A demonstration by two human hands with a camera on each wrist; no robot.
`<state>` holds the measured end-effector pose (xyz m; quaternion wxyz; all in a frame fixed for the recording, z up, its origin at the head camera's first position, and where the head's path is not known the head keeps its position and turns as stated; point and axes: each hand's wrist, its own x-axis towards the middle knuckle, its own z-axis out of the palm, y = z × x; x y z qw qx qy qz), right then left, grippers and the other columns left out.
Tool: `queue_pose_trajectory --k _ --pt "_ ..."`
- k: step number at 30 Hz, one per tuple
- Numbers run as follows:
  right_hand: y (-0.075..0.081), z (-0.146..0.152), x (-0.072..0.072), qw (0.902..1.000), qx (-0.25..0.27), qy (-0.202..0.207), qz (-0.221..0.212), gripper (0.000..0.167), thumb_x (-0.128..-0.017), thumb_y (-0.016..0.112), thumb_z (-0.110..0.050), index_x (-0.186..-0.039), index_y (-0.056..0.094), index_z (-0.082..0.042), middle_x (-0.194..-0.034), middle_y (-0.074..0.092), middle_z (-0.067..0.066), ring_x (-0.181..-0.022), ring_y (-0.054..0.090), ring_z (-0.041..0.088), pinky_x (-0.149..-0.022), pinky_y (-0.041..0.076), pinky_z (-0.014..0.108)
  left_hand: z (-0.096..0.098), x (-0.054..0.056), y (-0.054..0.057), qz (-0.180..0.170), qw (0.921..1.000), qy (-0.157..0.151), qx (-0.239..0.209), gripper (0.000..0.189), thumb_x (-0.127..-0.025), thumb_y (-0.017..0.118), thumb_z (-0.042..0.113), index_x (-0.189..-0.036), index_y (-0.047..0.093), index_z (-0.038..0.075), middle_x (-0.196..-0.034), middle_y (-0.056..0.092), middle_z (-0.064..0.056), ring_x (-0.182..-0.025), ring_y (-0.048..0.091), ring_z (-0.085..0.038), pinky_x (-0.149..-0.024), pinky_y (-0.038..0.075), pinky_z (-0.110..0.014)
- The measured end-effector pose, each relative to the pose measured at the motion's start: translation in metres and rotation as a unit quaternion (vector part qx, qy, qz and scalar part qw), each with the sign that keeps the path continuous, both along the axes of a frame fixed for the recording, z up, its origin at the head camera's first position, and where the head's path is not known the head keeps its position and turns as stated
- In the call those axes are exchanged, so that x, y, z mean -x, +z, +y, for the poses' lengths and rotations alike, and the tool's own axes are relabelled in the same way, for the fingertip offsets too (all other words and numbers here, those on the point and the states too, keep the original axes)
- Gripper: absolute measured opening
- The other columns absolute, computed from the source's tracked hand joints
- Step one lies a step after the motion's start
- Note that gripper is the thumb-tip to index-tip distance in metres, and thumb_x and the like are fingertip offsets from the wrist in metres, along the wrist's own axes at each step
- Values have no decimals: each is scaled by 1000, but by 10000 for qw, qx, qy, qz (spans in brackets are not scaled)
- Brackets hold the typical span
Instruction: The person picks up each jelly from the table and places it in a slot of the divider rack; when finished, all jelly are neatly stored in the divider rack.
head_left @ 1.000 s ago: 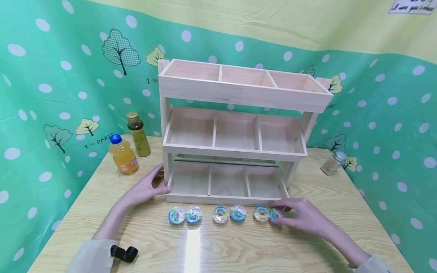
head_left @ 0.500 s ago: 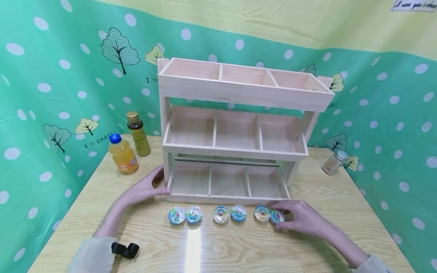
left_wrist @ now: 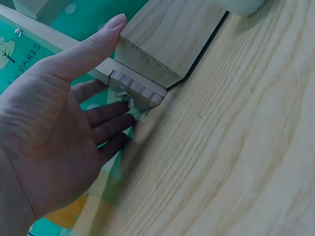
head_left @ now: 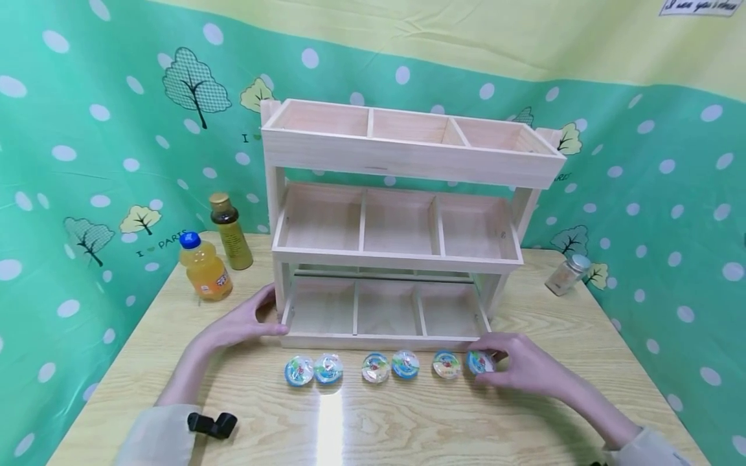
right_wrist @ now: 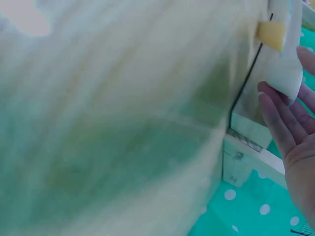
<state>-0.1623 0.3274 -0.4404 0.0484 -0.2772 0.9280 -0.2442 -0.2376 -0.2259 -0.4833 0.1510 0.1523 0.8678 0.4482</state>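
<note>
In the head view, the largest thing is a green and yellow backdrop (head_left: 140,194) with white dots and printed trees, hanging behind a pale wood-grained table (head_left: 419,421). On the table stands a wooden rack (head_left: 408,157) of three tiers, each divided into three compartments. The person's left hand (head_left: 241,321) is at the rack's left side: its thumb lies at the front corner of the lower tray (head_left: 379,342), and the fingers reach past the side, spread well away from the thumb, gently bent and wrapped round nothing. The right hand (head_left: 519,362) is at the other front corner, thumb and fingers parted only by the width of the end cup (head_left: 480,362), which they hold from its right side. That cup is just in front of the lower tray; whether its base touches the table cannot be told.

Left of the rack are a gold-capped bottle (head_left: 233,239) and, nearer the person, an orange drink bottle (head_left: 206,275) with a blue cap. A silver-lidded jar (head_left: 567,275) is well to the right. A black fitting (head_left: 212,424) is at the left cuff.

Smallest are the other five cups: a left pair (head_left: 300,371), a middle pair (head_left: 405,364), and a yellowish cup (head_left: 446,364) beside the held one.
</note>
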Motion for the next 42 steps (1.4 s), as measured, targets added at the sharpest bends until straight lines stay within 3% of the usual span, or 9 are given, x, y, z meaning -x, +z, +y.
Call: queue_pose_trajectory --k 3,7,11,22,26,32,37,42 --pt "10 0 3 9998 177 -24 -115 42 -81 88 -28 -118 75 -14 -105 76 -8 -88 65 -5 -73 62 21 0 0 0 -29 10000 0 -15 112 -86 80 41 -166 8 8 -172 13 -26 -157 15 -51 -124 19 -71" --pt "19 -4 9 9990 432 96 39 40 -81 88 -21 -117 74 -12 -102 74 -7 -88 64 -3 -71 63 21 0 0 -1 -53 10000 -4 -57 111 -86 79 41 -165 8 7 -172 13 -26 -157 15 -51 -125 18 -71" --pt "25 -16 15 9975 697 105 33 45 -80 88 -21 -120 72 -10 -104 74 -3 -88 65 -1 -72 63 22 -1 0 -2 -81 9999 -19 -111 111 -86 79 40 -165 8 7 -172 13 -26 -157 15 -51 -125 19 -71" --pt "22 -69 45 9888 1417 359 -308 45 -84 86 -19 -125 71 -9 -115 72 1 -91 69 6 -80 65 27 -1 0 0 -173 9994 -109 -280 111 -87 80 38 -166 6 9 -172 10 -25 -158 11 -51 -125 16 -72" --pt "18 -87 55 9888 1397 253 -462 48 -83 85 -21 -127 71 -9 -117 74 5 -92 70 9 -82 64 27 -2 -1 -2 -196 9995 -86 -244 111 -87 79 38 -166 6 10 -172 10 -25 -158 11 -52 -124 16 -72" --pt "18 -110 68 9885 1238 -23 -868 53 -84 85 -27 -133 69 -15 -114 75 0 -92 69 15 -79 61 25 -2 0 -4 -91 9993 -204 -308 113 -86 81 37 -166 6 7 -172 10 -26 -157 11 -53 -125 16 -71" --pt "19 -133 82 9850 1323 71 -1105 51 -86 83 -23 -134 69 -16 -113 76 0 -92 69 15 -79 61 27 -2 1 -4 -43 9987 -285 -416 115 -84 82 34 -165 6 6 -172 10 -26 -157 11 -53 -125 15 -70" --pt "21 -163 96 9856 1227 145 -1153 53 -85 83 -31 -135 68 -18 -101 75 0 -87 68 15 -76 62 28 -2 1 -4 -100 9992 -223 -311 116 -83 83 36 -166 6 8 -172 10 -26 -157 11 -52 -125 15 -71"
